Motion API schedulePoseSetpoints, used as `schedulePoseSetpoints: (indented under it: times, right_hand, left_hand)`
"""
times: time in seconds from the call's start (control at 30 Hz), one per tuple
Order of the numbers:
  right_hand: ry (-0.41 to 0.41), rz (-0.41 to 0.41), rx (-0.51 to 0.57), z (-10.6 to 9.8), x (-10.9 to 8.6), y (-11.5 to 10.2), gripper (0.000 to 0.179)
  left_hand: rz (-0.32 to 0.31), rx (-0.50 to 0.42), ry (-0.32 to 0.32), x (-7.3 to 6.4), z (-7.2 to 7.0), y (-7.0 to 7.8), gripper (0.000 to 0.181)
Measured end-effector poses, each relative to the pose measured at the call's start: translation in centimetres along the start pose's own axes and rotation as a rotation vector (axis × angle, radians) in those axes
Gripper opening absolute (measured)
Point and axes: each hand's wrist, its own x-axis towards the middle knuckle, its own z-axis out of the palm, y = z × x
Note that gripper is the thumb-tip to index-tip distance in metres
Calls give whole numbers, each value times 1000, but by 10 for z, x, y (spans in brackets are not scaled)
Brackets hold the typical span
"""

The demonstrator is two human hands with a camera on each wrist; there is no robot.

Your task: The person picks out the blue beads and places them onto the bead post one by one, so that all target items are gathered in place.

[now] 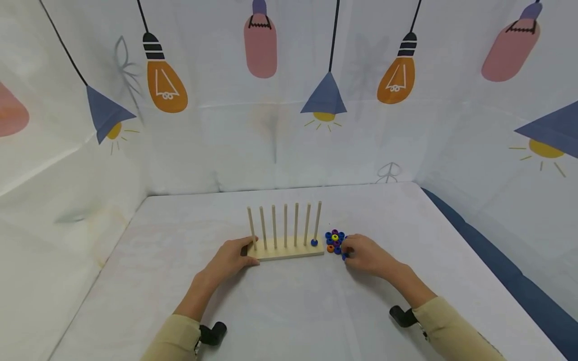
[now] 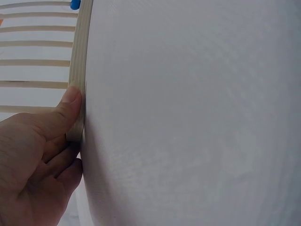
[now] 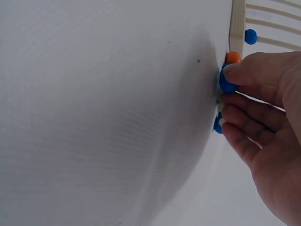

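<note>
Seven pegs (image 1: 285, 225) stand between the hands, left (image 1: 232, 258) gripping the pegboard (image 1: 291, 253), right (image 1: 367, 256) pinching a blue bead (image 3: 228, 84) among loose beads (image 1: 335, 237).

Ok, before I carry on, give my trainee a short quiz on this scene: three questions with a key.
1. How many upright pegs stand on the wooden board?
2. True or false: the left hand holds the board's end farther from the loose beads.
3. In the right wrist view, the thumb of the right hand touches a bead that is (a) orange, (b) yellow or (c) blue.

Key: 1. Seven. 2. True. 3. c, a blue bead.
</note>
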Motion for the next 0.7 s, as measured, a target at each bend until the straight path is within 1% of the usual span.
schedulePoseSetpoints:
  times: [0.07, 0.17, 0.27, 0.37, 0.5, 0.6, 0.7]
  right_hand:
    - [-9, 4, -2, -2, 1, -2, 14]
    - [-15, 34, 15, -7, 3, -5, 14]
    - [-6, 63, 29, -13, 5, -8, 15]
    - [10, 68, 39, -17, 6, -9, 15]
    - [45, 21, 74, -19, 6, -9, 15]
    - [71, -8, 112, -19, 9, -9, 15]
    - [86, 1, 153, -20, 12, -11, 17]
  left_hand:
    - [-1, -1, 1, 0, 0, 0, 65]
    - [-3, 0, 2, 1, 1, 0, 65]
    - [-8, -2, 8, 2, 1, 1, 65]
    - [-7, -4, 5, 1, 1, 2, 65]
    - [-9, -4, -3, 0, 1, 4, 65]
    - [-12, -3, 3, -1, 1, 4, 65]
    - [-7, -13, 6, -3, 1, 4, 65]
